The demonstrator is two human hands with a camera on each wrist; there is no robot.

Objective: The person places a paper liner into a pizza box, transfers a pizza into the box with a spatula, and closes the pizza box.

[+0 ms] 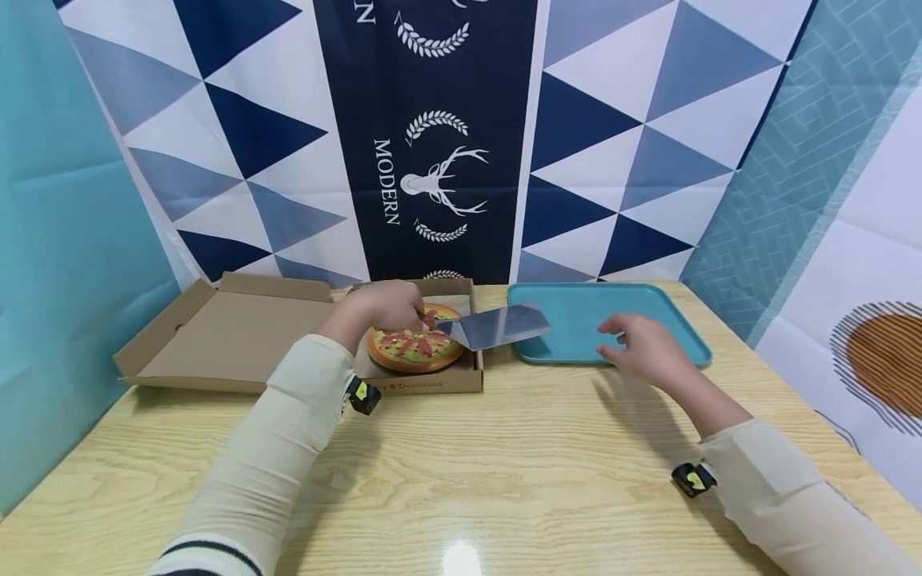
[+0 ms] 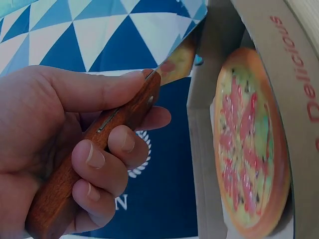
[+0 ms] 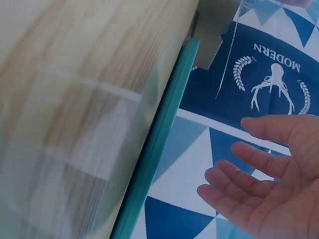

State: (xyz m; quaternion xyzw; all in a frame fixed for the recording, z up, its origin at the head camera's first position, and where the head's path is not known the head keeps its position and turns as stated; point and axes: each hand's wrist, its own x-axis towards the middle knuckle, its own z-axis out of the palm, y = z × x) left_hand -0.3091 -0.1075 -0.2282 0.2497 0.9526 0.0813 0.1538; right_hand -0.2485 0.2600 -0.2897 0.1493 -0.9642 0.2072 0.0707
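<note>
Cream sleeves (image 1: 288,432), hands (image 1: 389,306) above wood-grain table (image 1: 461,472), triangle-print deer backdrop (image 1: 421,184)

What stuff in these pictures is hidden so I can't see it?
Head view: most of the handle of the pizza server, inside the left hand.
Head view: part of the pizza, behind that hand.
Head view: the first printed letters on the pizza box, behind the black wrist camera.
Right wrist view: the flat inside of the teal tray, seen edge-on behind its rim.
</note>
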